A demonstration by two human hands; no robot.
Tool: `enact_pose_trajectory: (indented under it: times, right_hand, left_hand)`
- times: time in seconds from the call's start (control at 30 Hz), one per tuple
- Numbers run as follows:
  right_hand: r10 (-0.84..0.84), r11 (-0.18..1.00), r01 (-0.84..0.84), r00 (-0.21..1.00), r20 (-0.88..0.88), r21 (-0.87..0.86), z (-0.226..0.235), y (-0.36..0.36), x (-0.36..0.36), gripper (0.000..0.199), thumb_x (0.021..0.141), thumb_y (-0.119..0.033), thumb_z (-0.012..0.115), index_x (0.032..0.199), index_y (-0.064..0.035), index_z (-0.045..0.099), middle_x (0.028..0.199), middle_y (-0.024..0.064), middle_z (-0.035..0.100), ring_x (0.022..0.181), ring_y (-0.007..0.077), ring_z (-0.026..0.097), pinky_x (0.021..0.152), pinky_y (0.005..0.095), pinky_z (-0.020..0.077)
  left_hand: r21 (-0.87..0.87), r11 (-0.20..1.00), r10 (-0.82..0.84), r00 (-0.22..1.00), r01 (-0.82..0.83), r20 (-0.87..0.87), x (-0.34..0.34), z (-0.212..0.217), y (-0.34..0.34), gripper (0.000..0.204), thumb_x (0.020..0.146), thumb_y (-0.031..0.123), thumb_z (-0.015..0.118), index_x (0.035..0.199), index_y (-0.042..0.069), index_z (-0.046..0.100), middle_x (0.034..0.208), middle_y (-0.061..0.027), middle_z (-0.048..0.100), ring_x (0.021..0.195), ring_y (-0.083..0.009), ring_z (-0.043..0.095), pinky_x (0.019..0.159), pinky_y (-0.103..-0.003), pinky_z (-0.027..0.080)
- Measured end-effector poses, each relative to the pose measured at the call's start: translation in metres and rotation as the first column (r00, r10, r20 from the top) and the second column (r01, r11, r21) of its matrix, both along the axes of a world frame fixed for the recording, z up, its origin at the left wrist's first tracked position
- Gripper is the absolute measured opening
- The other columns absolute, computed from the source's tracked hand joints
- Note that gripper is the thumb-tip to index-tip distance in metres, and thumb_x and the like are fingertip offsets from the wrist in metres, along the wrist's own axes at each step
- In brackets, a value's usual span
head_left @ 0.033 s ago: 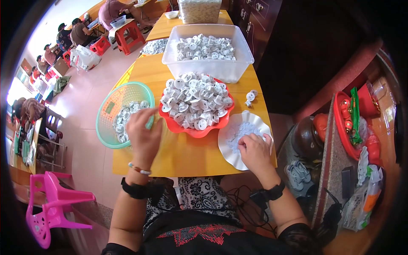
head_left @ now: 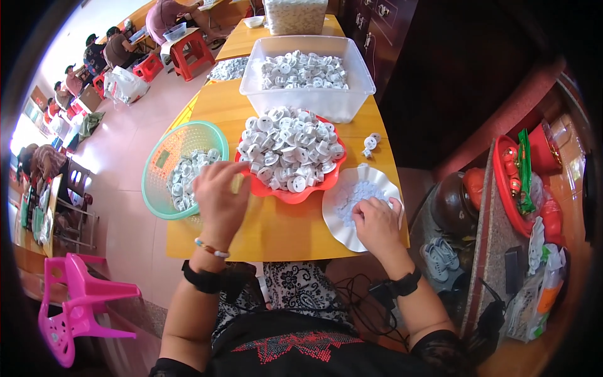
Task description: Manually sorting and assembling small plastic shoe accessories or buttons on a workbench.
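My left hand (head_left: 221, 200) hovers between the green mesh basket (head_left: 154, 188) and the scalloped red bowl (head_left: 295, 196). Its fingers are apart, the index stretched toward the red bowl's left rim, and nothing shows in them. Heaped in that bowl are round white plastic fittings (head_left: 289, 144); more of them (head_left: 188, 173) lie in the basket. On the right, my right hand (head_left: 379, 223) is over a fluted white dish (head_left: 342, 235) of small pale pieces (head_left: 357, 195). Its fingers are bent down and drawn together at those pieces; what they pinch is hidden.
A clear plastic tub (head_left: 308, 100) of similar fittings stands behind the red bowl. Several loose fittings (head_left: 370, 144) lie on the yellow table (head_left: 282, 232) near its right edge. A pink stool (head_left: 88, 295) is at the lower left. Other people (head_left: 119, 50) sit working farther back left.
My left hand has shifted slightly right, away from the basket and toward the red bowl. My right hand looks unchanged over the white dish.
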State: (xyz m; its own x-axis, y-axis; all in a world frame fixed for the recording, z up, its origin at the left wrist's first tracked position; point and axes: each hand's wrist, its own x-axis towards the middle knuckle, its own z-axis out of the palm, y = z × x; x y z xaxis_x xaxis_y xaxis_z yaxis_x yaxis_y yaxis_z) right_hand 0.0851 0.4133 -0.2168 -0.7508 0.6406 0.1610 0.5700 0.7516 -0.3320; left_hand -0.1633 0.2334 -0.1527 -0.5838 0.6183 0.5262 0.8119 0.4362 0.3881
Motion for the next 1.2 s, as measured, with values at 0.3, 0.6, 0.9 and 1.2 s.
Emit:
enact_pose_trajectory:
  times: [0.3, 0.6, 0.9, 1.2]
  right_hand:
    - [-0.148, 0.92, 0.015, 0.938, -0.312, -0.392, 0.019, 0.006, 0.006, 0.01, 0.08, -0.015, 0.073, 0.079, -0.0053, 0.068, 0.077, 0.0078, 0.069, 0.071, 0.0222, 0.065, 0.081, 0.0397, 0.0481]
    - [-0.174, 0.854, -0.055, 0.907, -0.384, -0.518, 0.018, 0.01, 0.009, 0.015, 0.08, -0.013, 0.077, 0.081, -0.0002, 0.069, 0.073, 0.0082, 0.071, 0.063, 0.0139, 0.064, 0.062, 0.0293, 0.0519]
    - [-0.223, 0.802, -0.137, 0.834, -0.505, -0.581, 0.019, 0.009, 0.011, 0.015, 0.088, -0.013, 0.073, 0.092, 0.0009, 0.07, 0.077, 0.0064, 0.071, 0.07, 0.0097, 0.063, 0.066, 0.0273, 0.0509]
    - [-0.077, 0.859, -0.28, 0.757, -0.649, -0.428, 0.067, -0.021, 0.009, 0.007, 0.086, -0.008, 0.073, 0.089, -0.0026, 0.071, 0.084, 0.0051, 0.072, 0.077, 0.0161, 0.066, 0.081, 0.032, 0.0499]
  left_hand:
    - [-0.315, 0.945, 0.069, 0.995, -0.089, -0.075, -0.003, -0.017, 0.034, 0.013, 0.077, 0.025, 0.077, 0.081, 0.014, 0.071, 0.089, -0.0014, 0.067, 0.092, -0.0245, 0.059, 0.084, -0.039, 0.04]
    - [0.148, 0.98, -0.181, 0.898, 0.131, 0.402, 0.015, -0.013, 0.024, 0.01, 0.092, 0.01, 0.065, 0.094, 0.007, 0.056, 0.099, -0.0076, 0.07, 0.083, -0.015, 0.067, 0.065, -0.03, 0.05]
    - [0.48, 0.877, -0.452, -0.289, 0.031, 0.844, 0.089, -0.004, 0.029, 0.025, 0.1, 0.014, 0.06, 0.125, 0.007, 0.058, 0.114, -0.007, 0.068, 0.097, -0.0198, 0.07, 0.078, -0.032, 0.058]
    - [0.479, 0.878, -0.417, -0.497, -0.003, 0.761, 0.101, -0.005, 0.03, 0.037, 0.102, 0.012, 0.055, 0.138, 0.002, 0.053, 0.128, -0.011, 0.063, 0.111, -0.0236, 0.067, 0.088, -0.033, 0.059]
